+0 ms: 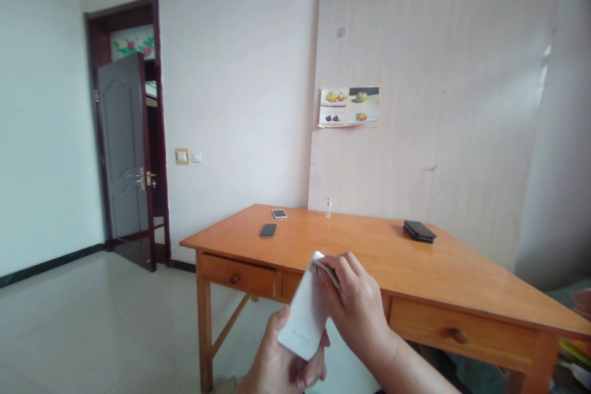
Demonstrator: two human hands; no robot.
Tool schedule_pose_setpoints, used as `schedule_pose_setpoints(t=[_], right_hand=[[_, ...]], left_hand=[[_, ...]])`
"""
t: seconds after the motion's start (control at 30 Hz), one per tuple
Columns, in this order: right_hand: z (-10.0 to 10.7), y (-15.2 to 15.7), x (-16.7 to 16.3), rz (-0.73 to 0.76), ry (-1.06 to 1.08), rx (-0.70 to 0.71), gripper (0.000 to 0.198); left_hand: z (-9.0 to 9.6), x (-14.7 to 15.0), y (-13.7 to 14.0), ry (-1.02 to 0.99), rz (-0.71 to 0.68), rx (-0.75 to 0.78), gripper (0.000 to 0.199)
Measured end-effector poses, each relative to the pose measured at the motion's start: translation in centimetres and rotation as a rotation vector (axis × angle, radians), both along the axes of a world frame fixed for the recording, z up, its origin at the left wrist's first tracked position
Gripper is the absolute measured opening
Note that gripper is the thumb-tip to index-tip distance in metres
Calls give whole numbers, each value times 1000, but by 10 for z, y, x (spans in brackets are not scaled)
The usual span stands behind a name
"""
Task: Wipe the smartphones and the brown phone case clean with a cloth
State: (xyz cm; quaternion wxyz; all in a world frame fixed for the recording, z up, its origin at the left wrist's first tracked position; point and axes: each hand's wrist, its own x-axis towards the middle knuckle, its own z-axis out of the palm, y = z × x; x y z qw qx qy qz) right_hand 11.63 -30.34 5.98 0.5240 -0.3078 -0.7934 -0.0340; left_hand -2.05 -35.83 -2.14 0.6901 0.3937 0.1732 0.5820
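Observation:
My left hand [286, 351] is closed around the lower part of a white smartphone [303, 317], thumb on one edge and fingers on the other. The phone is tilted, its plain back with faint lettering facing me. At its upper end, beside the camera corner, my right hand [353, 295] pinches a small pale grey cloth [329, 272] against the phone. Most of that cloth is hidden by the fingers. Both hands are in front of the near edge of a wooden table [369, 258].
On the table lie a dark phone [268, 230], a white-framed phone [279, 213] and a stack of dark phones [419, 231]. A small clear pump bottle [329, 207] stands at the back edge. Drawers with round knobs [459, 336] line the front. A door [124, 160] stands ajar at left.

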Motion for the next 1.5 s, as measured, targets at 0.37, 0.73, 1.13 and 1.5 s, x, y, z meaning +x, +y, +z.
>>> schedule_pose_setpoints(t=[0.37, 0.73, 1.13, 1.5], right_hand=[[-17, -22, -10, 92, -116, 80, 10], [-29, -6, 0, 20, -74, 8, 19], [11, 3, -8, 1, 30, -8, 14], [-22, -12, 0, 64, 48, -195, 13]], left_hand=[[5, 2, -1, -117, 95, -86, 60], [11, -3, -2, -138, 123, -35, 62], [-4, -6, 2, 2, 26, 42, 76], [5, -2, 0, -72, 71, 13, 67]])
